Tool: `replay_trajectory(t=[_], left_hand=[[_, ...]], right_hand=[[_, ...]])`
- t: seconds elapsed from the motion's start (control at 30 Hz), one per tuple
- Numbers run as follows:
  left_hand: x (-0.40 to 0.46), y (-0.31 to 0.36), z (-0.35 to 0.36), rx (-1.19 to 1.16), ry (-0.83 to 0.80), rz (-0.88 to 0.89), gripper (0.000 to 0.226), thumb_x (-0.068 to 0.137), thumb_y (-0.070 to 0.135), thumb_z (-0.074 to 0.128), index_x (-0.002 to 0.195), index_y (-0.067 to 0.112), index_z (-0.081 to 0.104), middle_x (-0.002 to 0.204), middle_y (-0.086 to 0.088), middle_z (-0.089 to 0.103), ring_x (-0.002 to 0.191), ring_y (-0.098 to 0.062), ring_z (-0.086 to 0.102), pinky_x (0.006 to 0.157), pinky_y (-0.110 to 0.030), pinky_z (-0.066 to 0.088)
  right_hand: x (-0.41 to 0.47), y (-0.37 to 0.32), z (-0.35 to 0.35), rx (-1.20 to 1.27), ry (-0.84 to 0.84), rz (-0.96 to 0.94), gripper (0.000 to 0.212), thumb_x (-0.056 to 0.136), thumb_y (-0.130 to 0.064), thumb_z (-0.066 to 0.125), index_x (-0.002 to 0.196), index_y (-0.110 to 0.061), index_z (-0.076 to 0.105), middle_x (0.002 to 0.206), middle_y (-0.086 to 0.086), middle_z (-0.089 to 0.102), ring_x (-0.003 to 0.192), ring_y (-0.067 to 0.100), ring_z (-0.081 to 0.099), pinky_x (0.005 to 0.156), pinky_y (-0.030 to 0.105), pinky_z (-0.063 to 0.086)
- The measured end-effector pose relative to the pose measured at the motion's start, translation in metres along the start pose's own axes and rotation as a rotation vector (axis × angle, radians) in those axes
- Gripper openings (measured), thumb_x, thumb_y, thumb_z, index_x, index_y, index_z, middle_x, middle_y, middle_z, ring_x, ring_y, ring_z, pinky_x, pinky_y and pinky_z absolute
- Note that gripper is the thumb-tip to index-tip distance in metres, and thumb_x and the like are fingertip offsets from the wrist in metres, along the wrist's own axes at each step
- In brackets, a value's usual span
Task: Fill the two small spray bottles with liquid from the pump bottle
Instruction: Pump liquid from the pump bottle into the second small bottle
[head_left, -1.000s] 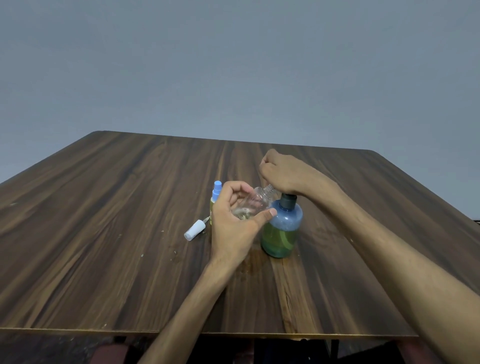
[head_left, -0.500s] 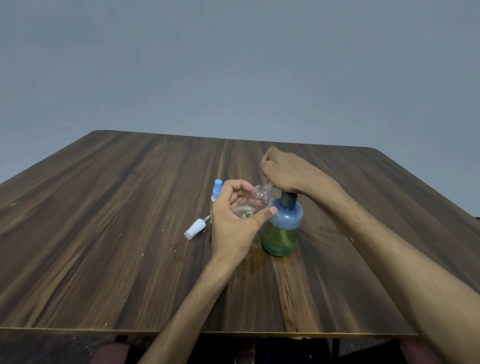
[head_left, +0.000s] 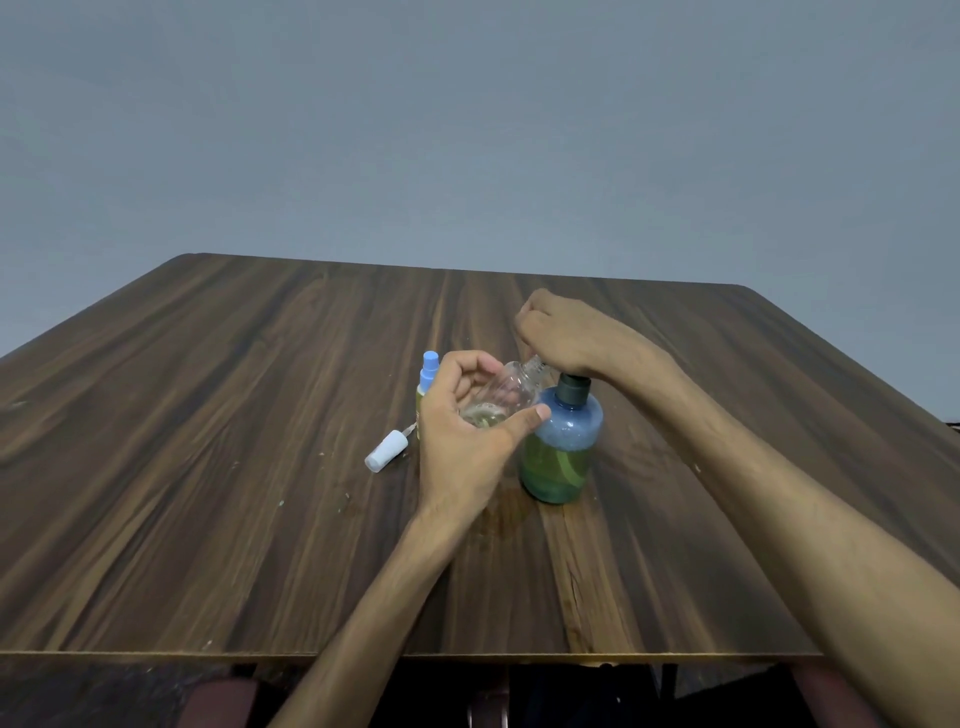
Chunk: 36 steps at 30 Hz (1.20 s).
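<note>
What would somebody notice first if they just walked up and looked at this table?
Two bare hands meeting mid-table: the left hand grips a tilted clear spray bottle with its neck under the right hand, which rests on top of the blue pump bottle of green liquid. Just left stand a blue-capped spray bottle and a white spray cap lying on the wooden table.
</note>
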<state>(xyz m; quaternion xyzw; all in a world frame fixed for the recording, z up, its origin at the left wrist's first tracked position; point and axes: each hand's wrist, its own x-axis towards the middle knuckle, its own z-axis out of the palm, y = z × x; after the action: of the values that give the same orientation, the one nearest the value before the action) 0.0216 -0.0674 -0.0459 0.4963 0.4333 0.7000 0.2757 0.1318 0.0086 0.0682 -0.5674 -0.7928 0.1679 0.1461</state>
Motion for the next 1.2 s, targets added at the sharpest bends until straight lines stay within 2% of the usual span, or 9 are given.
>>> replay_trajectory(t=[0.13,0.27,0.33,0.57,0.77,0.93,1.07,1.13,1.2], left_hand=[[-0.001,0.0,0.0,-0.004,0.002,0.008,0.05,0.068,-0.008,0.094,0.105,0.003,0.062,0.097,-0.004,0.071,0.088,-0.012,0.073,0.08,-0.023,0.058],[0.0,0.0,0.0,-0.014,-0.002,-0.006,0.049,0.068,-0.009,0.093,0.102,0.007,0.063,0.092,0.007,0.071,0.087,-0.012,0.073,0.081,-0.024,0.059],[-0.001,0.0,0.0,-0.005,-0.004,0.001,0.049,0.068,-0.008,0.094,0.101,0.01,0.063,0.09,0.01,0.071,0.086,-0.012,0.073,0.081,-0.024,0.059],[-0.001,0.001,-0.001,-0.007,0.0,0.008,0.048,0.068,-0.007,0.094,0.103,0.006,0.063,0.095,0.001,0.071,0.089,-0.011,0.074,0.081,-0.024,0.059],[-0.001,0.002,0.0,-0.014,-0.008,-0.005,0.049,0.068,-0.01,0.093,0.101,0.009,0.063,0.088,0.018,0.07,0.087,-0.006,0.072,0.08,-0.021,0.058],[-0.001,0.003,0.0,-0.03,-0.016,0.007,0.048,0.067,-0.014,0.092,0.101,0.004,0.062,0.086,0.018,0.07,0.084,-0.003,0.071,0.079,-0.019,0.057],[-0.001,0.003,0.0,-0.032,-0.007,0.006,0.049,0.067,-0.012,0.093,0.1,0.008,0.063,0.089,0.016,0.07,0.086,-0.007,0.072,0.08,-0.021,0.057],[0.0,0.002,0.0,-0.029,-0.003,0.008,0.05,0.067,-0.01,0.094,0.1,0.011,0.063,0.09,0.013,0.071,0.087,-0.01,0.073,0.08,-0.022,0.058],[-0.001,0.003,0.0,-0.025,-0.005,0.011,0.049,0.068,-0.009,0.094,0.1,0.013,0.063,0.091,0.012,0.072,0.088,-0.01,0.074,0.08,-0.022,0.058]], right_hand=[[-0.001,0.0,-0.004,0.007,0.022,-0.019,0.03,0.099,-0.028,0.035,0.121,-0.016,0.052,0.102,0.004,0.071,0.091,0.023,0.065,0.082,0.042,0.052],[0.001,0.001,0.0,0.023,-0.015,0.008,0.03,0.099,-0.028,0.036,0.121,-0.015,0.052,0.104,0.005,0.068,0.087,0.02,0.061,0.075,0.039,0.047],[0.001,0.002,-0.002,0.011,-0.008,-0.001,0.031,0.098,-0.03,0.036,0.12,-0.017,0.052,0.105,0.003,0.07,0.093,0.022,0.064,0.08,0.04,0.051],[0.003,0.003,0.002,0.032,-0.008,0.018,0.032,0.095,-0.029,0.034,0.119,-0.017,0.052,0.107,0.004,0.071,0.095,0.024,0.064,0.082,0.04,0.05],[0.0,0.002,-0.002,0.06,-0.005,0.009,0.032,0.095,-0.025,0.035,0.119,-0.015,0.054,0.104,0.004,0.072,0.093,0.022,0.064,0.085,0.041,0.052],[0.008,-0.002,-0.01,0.079,-0.071,-0.026,0.028,0.088,-0.015,0.041,0.083,0.002,0.062,0.091,0.017,0.078,0.077,0.038,0.066,0.069,0.038,0.045],[0.013,-0.009,-0.023,0.201,-0.081,0.01,0.021,0.099,-0.013,0.045,0.108,-0.005,0.062,0.096,0.014,0.079,0.072,0.023,0.066,0.061,0.03,0.045],[0.014,-0.008,-0.02,0.202,-0.06,0.011,0.026,0.096,-0.012,0.044,0.108,-0.004,0.065,0.095,0.011,0.079,0.08,0.026,0.071,0.065,0.038,0.053],[0.012,-0.005,-0.01,0.152,-0.056,0.011,0.035,0.088,-0.016,0.043,0.106,-0.003,0.07,0.093,0.009,0.079,0.091,0.03,0.074,0.085,0.049,0.06]])
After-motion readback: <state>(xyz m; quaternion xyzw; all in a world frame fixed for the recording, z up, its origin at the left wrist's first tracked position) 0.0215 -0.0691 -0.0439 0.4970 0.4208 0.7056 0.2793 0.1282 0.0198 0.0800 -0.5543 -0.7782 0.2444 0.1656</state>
